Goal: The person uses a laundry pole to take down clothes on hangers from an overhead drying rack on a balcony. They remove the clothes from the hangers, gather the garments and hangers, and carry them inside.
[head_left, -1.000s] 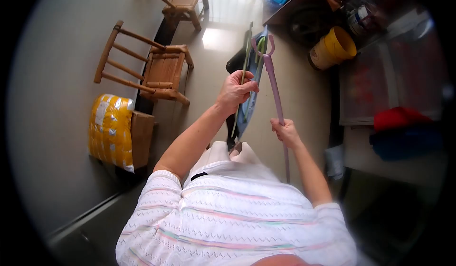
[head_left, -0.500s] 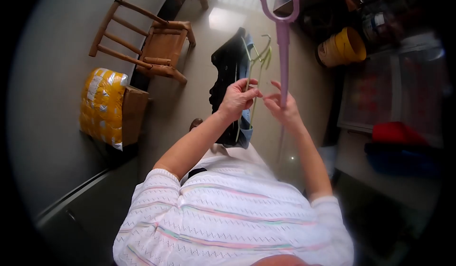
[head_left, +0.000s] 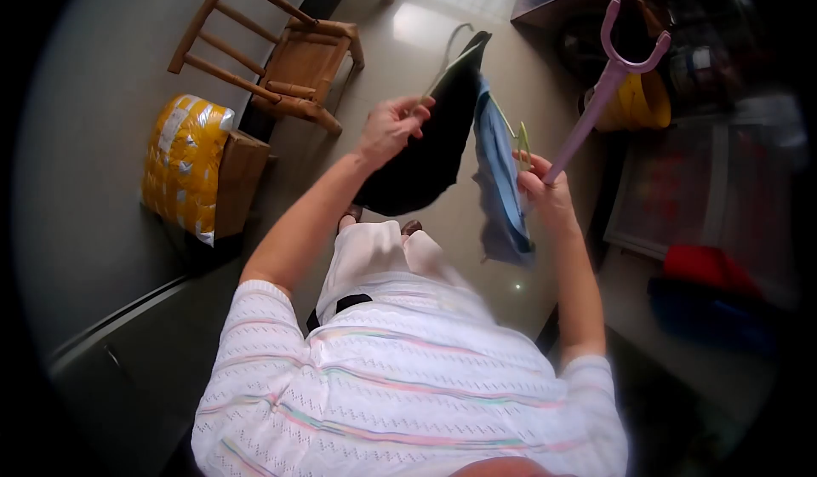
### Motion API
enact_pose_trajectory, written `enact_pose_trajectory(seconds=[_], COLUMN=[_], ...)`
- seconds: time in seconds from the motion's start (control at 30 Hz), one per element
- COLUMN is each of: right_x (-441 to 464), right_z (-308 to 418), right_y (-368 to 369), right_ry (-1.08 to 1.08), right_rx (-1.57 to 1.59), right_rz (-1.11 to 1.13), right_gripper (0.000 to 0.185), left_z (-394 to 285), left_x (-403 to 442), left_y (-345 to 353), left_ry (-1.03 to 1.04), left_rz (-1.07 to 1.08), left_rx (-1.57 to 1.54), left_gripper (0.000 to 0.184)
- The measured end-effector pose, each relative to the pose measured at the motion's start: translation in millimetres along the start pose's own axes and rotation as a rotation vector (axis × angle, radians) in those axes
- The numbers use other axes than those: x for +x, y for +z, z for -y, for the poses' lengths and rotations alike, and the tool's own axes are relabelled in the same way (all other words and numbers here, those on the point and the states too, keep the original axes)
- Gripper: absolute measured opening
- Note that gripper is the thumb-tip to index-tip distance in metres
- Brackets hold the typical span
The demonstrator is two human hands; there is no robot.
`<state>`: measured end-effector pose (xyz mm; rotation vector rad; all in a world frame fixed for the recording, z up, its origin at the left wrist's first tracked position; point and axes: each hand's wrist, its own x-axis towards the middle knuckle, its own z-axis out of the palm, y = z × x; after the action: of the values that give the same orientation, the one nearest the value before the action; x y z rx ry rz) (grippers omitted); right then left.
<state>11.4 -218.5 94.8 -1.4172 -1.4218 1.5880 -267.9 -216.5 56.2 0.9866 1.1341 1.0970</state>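
Head view: the person's left hand [head_left: 396, 128] is at twelve o'clock from the middle, with its fingers pinched tight on a pale green hanger [head_left: 462, 57]. A black garment [head_left: 425, 154] hangs from it, just above the middle, and the hanger's hook points to one o'clock. The right hand [head_left: 545, 189] is near three o'clock, and its fingers are curled around a light green hanger [head_left: 522, 139] and a purple forked pole [head_left: 596, 98]. The pole's fork points up toward one o'clock from that hand. A blue garment [head_left: 502, 179] hangs at two o'clock, between the right hand and the black garment. The two garments meet near their tops, but I cannot tell if they touch.

A bamboo chair [head_left: 311, 62] stands at eleven o'clock. Between nine and ten, a yellow package [head_left: 183, 166] sits right beside a brown box [head_left: 242, 175]. A yellow bucket [head_left: 644, 107] is at two o'clock, partly behind the pole. A red cloth [head_left: 706, 268] lies at three o'clock.
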Motion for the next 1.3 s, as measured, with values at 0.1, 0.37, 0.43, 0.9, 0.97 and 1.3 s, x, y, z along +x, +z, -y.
enact_pose_trajectory(seconds=[0.1, 0.37, 0.43, 0.9, 0.97, 1.3], right_x=[-12.4, 5.5, 28.1, 243.7, 269.2, 331.8], right_z=[9.8, 31.6, 28.0, 74.4, 82.1, 52.8], right_y=[-12.5, -6.3, -5.1, -1.6, -20.0, 8.2], right_ry=[0.119, 0.163, 0.095, -0.299, -0.267, 0.047], right_rx=[-0.086, -0.108, -0.144, -0.185, -0.143, -0.161], right_rz=[0.102, 0.429, 0.484, -0.330, -0.547, -0.506], right_gripper=[0.028, 0.022, 0.021, 0.018, 0.019, 0.017], left_z=[-5.7, -22.9, -20.3, 38.8, 73.7, 133.6], left_x=[24.6, 20.2, 15.7, 103.8, 121.5, 191.7], left_y=[-13.8, -12.1, -21.8, -154.2, -164.3, -288.3], left_ry=[0.242, -0.060, -0.257, 0.015, -0.021, -0.057], left_rz=[0.018, 0.582, 0.672, 0.135, 0.097, -0.572], left_rx=[0.304, 0.426, 0.168, 0.333, 0.149, -0.015], left_gripper=[0.023, 0.018, 0.019, 0.015, 0.014, 0.017])
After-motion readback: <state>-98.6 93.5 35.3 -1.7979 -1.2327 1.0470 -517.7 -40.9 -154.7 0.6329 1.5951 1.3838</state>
